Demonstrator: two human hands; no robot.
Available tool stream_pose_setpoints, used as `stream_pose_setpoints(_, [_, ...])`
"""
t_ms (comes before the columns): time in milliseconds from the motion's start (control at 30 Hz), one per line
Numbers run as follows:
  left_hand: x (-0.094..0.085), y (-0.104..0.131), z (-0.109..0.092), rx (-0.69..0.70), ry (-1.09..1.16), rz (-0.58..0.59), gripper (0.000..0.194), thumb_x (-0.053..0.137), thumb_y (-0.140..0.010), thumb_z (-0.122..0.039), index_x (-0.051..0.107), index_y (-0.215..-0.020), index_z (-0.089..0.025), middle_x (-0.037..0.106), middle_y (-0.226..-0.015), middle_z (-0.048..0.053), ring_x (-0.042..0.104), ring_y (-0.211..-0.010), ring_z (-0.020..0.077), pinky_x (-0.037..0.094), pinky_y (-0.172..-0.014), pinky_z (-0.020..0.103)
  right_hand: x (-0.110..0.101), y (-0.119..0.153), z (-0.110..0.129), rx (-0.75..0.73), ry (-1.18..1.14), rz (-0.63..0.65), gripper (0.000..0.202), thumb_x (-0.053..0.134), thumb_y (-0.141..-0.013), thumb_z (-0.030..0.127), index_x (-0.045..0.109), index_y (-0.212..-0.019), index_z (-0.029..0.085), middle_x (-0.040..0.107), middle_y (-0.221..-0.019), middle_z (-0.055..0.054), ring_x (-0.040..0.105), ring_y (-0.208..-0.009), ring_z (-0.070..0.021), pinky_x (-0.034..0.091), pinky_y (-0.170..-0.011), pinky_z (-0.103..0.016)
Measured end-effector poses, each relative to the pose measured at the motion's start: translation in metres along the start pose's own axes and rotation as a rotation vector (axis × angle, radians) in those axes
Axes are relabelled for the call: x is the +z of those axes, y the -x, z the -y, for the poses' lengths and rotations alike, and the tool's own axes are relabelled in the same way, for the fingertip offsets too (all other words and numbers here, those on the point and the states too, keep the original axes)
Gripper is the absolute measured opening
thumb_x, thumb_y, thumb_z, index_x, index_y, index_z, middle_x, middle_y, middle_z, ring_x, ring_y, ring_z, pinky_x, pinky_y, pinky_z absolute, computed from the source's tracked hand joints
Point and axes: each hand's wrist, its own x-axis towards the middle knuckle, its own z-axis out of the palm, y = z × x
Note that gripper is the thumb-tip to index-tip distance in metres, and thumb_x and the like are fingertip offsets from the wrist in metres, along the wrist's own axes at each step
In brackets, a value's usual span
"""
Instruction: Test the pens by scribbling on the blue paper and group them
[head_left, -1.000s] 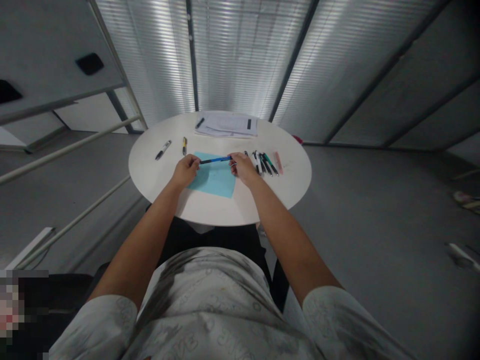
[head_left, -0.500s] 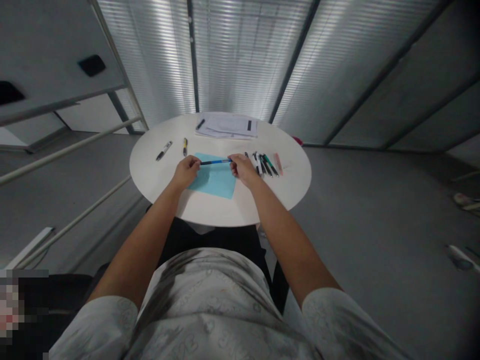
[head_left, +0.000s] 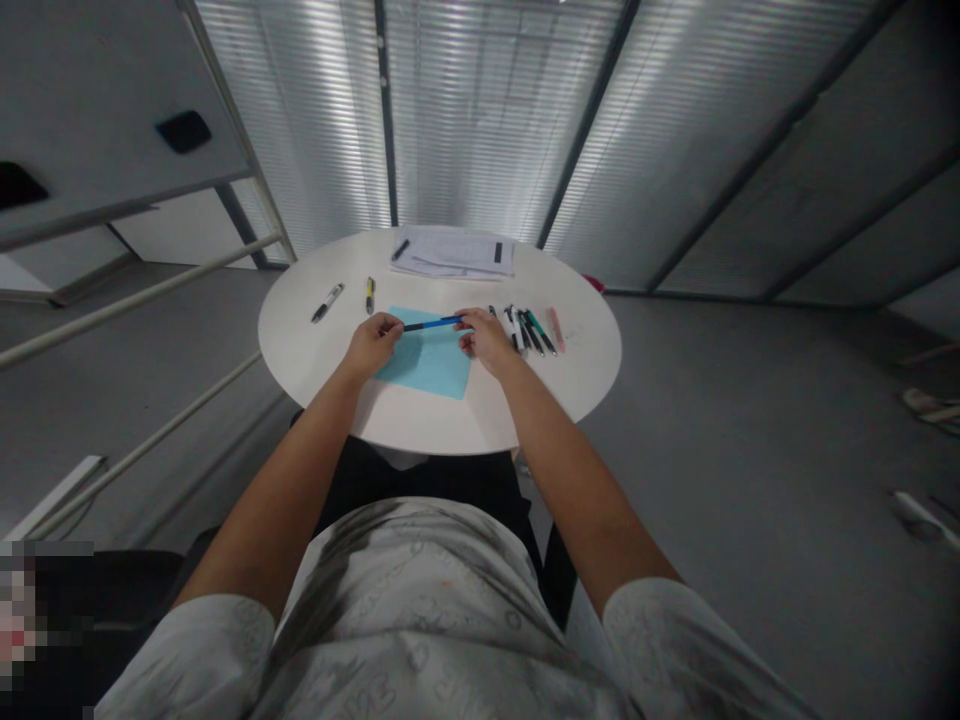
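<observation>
A blue pen (head_left: 433,323) with a black end lies level between my two hands, above a light blue sheet of paper (head_left: 429,365). My left hand (head_left: 375,343) pinches its black end. At the blue end, my right hand (head_left: 486,338) grips with thumb and forefinger, and a dark clip shows by those fingertips. The other right fingers are loosely curled. Just beyond the right hand lies a group of several pens (head_left: 531,330), with white, black and green barrels.
The round white table (head_left: 420,430) also bears a black-and-white pen (head_left: 328,302) and a yellow-and-black pen (head_left: 370,295) at left. Stacked papers (head_left: 454,255) with a dark pen lie at the back, and a pink strip-like item (head_left: 556,329) at right. A metal railing (head_left: 142,290) stands left.
The pen has turned slightly about its length, so its clip now shows near my right fingers. My right fingertips have shifted a little on it; my left hand has barely moved.
</observation>
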Motion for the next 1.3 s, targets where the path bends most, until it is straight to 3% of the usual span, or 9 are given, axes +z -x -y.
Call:
stream_pose_setpoints(133, [-0.001, -0.001, -0.001, 0.02, 0.017, -0.007, 0.018, 0.071, -0.075, -0.035, 0.068, -0.083, -0.019, 0.062, -0.067, 0.0, 0.052, -0.054, 0.0129, 0.039, -0.053, 0.026, 0.0, -0.002, -0.002, -0.011, 0.0, 0.006, 0.009, 0.054, -0.097, 0.028, 0.06, -0.098, 0.021, 0.062, -0.076, 0.004, 0.053, -0.044, -0.0066, 0.037, -0.04, -0.02])
stream_pose_setpoints(233, [-0.001, -0.001, -0.004, -0.001, 0.043, -0.017, 0.021, 0.074, -0.072, -0.035, 0.07, -0.085, -0.018, 0.064, -0.07, 0.001, 0.053, -0.054, 0.0127, 0.041, -0.054, 0.026, 0.0, -0.003, -0.004, -0.027, 0.05, 0.008, 0.01, 0.061, -0.097, 0.03, 0.059, -0.092, 0.021, 0.059, -0.073, 0.006, 0.051, -0.044, -0.0048, 0.035, -0.04, -0.018])
stream_pose_setpoints(600, [-0.005, 0.001, -0.012, -0.072, 0.013, -0.06, 0.019, 0.074, -0.073, -0.033, 0.072, -0.081, -0.016, 0.057, -0.057, -0.002, 0.049, -0.054, 0.0118, 0.037, -0.056, 0.026, 0.0, -0.004, -0.003, -0.018, 0.065, 0.026, 0.004, 0.062, -0.097, 0.019, 0.059, -0.095, 0.021, 0.062, -0.074, 0.006, 0.048, -0.044, -0.0038, 0.033, -0.04, -0.016])
stream_pose_setpoints(967, [-0.004, -0.004, 0.0, -0.04, 0.034, -0.022, 0.024, 0.067, -0.077, -0.04, 0.066, -0.068, -0.018, 0.054, -0.052, -0.001, 0.046, -0.049, 0.0114, 0.033, -0.051, 0.025, 0.001, 0.0, -0.001, -0.178, 0.047, 0.058, 0.024, 0.07, -0.081, 0.011, 0.061, -0.1, 0.023, 0.062, -0.085, 0.007, 0.052, -0.052, -0.0034, 0.037, -0.043, -0.015])
stream_pose_setpoints(1133, [-0.004, 0.0, -0.009, -0.012, 0.064, -0.025, 0.022, 0.068, -0.078, -0.038, 0.067, -0.071, -0.017, 0.057, -0.055, -0.001, 0.047, -0.05, 0.0109, 0.034, -0.051, 0.025, 0.003, -0.001, -0.003, -0.067, 0.05, 0.019, 0.013, 0.066, -0.094, 0.031, 0.058, -0.098, 0.022, 0.063, -0.086, 0.003, 0.054, -0.048, -0.0049, 0.033, -0.037, -0.017])
stream_pose_setpoints(1233, [-0.004, 0.001, -0.012, -0.016, 0.104, -0.031, 0.02, 0.069, -0.077, -0.037, 0.067, -0.071, -0.017, 0.059, -0.056, -0.001, 0.047, -0.049, 0.0102, 0.034, -0.05, 0.024, 0.003, -0.001, -0.005, -0.015, 0.087, 0.055, 0.026, 0.056, -0.102, 0.046, 0.057, -0.094, 0.021, 0.057, -0.068, 0.005, 0.044, -0.039, -0.005, 0.024, -0.033, -0.017])
stream_pose_setpoints(1300, [-0.004, 0.002, -0.013, -0.024, 0.114, -0.026, 0.02, 0.069, -0.077, -0.036, 0.067, -0.07, -0.017, 0.057, -0.054, -0.002, 0.046, -0.048, 0.0099, 0.034, -0.049, 0.024, 0.002, 0.0, -0.005, -0.021, 0.1, 0.093, 0.023, 0.056, -0.101, 0.043, 0.056, -0.093, 0.022, 0.053, -0.062, 0.007, 0.04, -0.038, -0.0053, 0.022, -0.033, -0.017])
